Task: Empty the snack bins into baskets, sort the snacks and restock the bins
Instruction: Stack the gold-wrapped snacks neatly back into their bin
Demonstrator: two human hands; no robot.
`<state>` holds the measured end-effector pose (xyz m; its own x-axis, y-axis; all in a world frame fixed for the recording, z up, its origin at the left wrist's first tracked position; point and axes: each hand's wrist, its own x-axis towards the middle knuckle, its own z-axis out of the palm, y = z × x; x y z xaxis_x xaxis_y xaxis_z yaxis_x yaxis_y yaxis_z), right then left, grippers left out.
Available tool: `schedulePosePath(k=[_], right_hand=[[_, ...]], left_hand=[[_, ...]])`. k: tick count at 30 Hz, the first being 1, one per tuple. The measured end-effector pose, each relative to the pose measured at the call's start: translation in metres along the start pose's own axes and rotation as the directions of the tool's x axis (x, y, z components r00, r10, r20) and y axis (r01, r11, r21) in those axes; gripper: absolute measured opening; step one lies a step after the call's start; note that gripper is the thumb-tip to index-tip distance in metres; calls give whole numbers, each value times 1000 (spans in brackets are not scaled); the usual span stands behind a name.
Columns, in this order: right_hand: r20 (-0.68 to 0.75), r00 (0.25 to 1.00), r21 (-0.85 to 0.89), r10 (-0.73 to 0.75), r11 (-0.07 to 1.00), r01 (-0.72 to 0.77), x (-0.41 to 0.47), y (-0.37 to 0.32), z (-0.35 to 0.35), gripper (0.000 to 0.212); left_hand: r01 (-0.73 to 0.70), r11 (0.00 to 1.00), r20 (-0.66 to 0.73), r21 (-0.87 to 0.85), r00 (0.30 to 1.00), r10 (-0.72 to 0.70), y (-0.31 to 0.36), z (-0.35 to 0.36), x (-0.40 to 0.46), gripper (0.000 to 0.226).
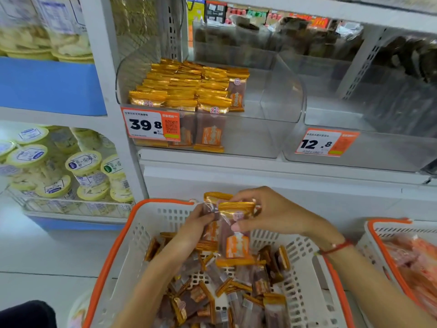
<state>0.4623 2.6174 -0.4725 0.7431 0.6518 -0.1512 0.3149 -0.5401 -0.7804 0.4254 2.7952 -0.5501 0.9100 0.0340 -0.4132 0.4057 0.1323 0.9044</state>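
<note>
Here my left hand [201, 221] and my right hand [267, 214] hold a small stack of gold-edged snack packets [233, 235] upright over the white basket [146, 235], fingers curled round them, my right thumb pinching the front one. More packets lie loose in the basket below. On the shelf, the clear bin [279, 100] holds neat rows on its left side, behind the 39.8 price tag [150, 124].

Gold-edged snack packets [233, 235] above white basket [142, 233]
</note>
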Motion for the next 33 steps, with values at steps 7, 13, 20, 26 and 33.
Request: schedulePosePath(k=[7, 13, 20, 26, 33], right_hand=[[-565, 825, 120, 2, 990, 79, 18, -30, 24, 74], [-341, 934, 343, -105, 911, 228, 17, -77, 7, 35], [-613, 766, 107, -194, 940, 324, 53, -109, -66, 44], [-677, 732, -6, -78, 995, 101, 123, -81, -128, 55], [-451, 809, 330, 377, 913, -242, 201, -41, -158, 21]], left_hand=[[-294, 925, -92, -239, 956, 280, 40, 20, -19, 43], [-612, 791, -143, 1, 783, 605, 93, 26, -33, 28], [-675, 322, 70, 664, 485, 872, 181, 5, 10, 59], [-299, -51, 232, 953, 608, 759, 186, -33, 68, 79], [-267, -73, 228, 961, 612, 757, 187, -33, 69, 85]])
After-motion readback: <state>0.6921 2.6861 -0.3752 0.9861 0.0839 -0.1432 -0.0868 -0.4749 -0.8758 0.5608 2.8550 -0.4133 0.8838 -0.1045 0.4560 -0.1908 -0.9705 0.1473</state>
